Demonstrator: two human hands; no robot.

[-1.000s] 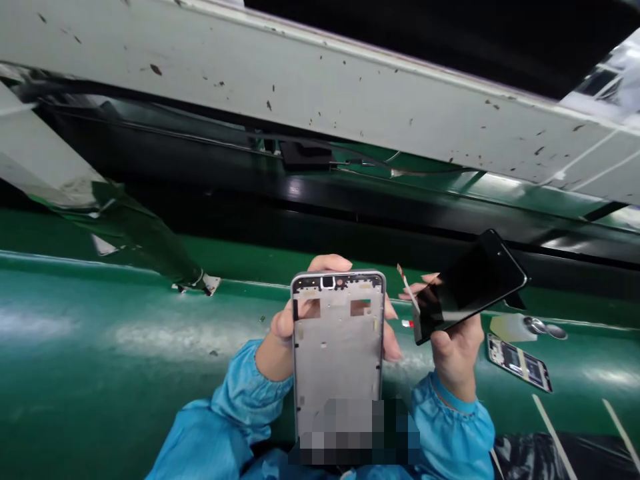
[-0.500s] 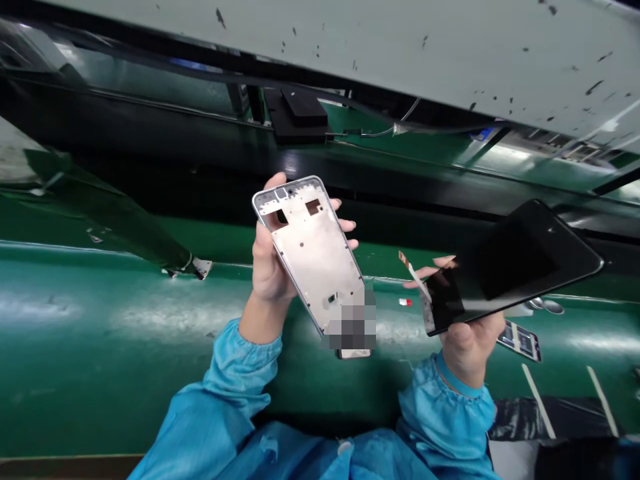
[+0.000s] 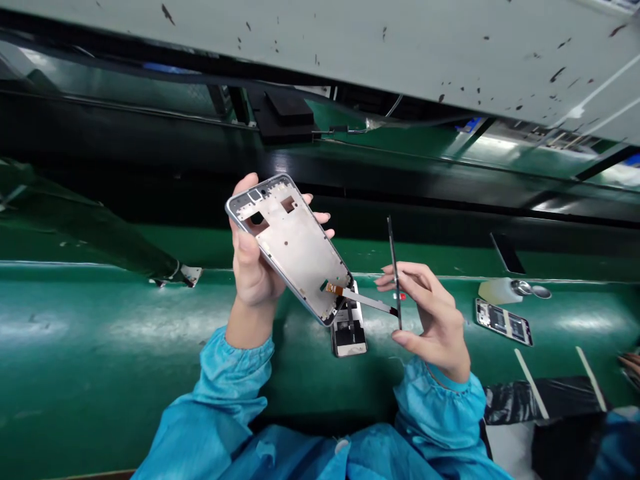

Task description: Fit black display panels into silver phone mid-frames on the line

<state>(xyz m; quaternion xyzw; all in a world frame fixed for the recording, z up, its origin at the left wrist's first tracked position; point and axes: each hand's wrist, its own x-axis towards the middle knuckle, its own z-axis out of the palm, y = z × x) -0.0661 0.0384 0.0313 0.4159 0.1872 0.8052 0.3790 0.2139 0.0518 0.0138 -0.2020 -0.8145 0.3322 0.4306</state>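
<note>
My left hand (image 3: 257, 267) is wrapped round a silver phone frame (image 3: 295, 243), tilted with its bare metal face toward me. Its upper end has square cutouts and a dark rim. In my right hand (image 3: 430, 307) is a thin black phone screen (image 3: 394, 267), held edge-on between thumb and fingers. A white ribbon cable (image 3: 367, 300) runs from the screen's lower part to the frame; its orange-brown end lies over a slot near the frame's lower end. Whether that end goes through the slot I cannot tell. Partly hidden below the frame, an opened phone (image 3: 350, 333) lies on the green bench.
Another opened phone (image 3: 503, 322) lies at right, beside a yellowish bottle (image 3: 497, 291) with a metal cap. A dark flat panel (image 3: 507, 253) rests behind them. A green-wrapped post (image 3: 115, 233) slants at left. Part of another person's hand (image 3: 631, 367) shows at the right edge.
The screen has turned from face-on to edge-on and moved left toward the frame. Its cable end now lies over the frame's lower end. The frame has shifted slightly left in view.
</note>
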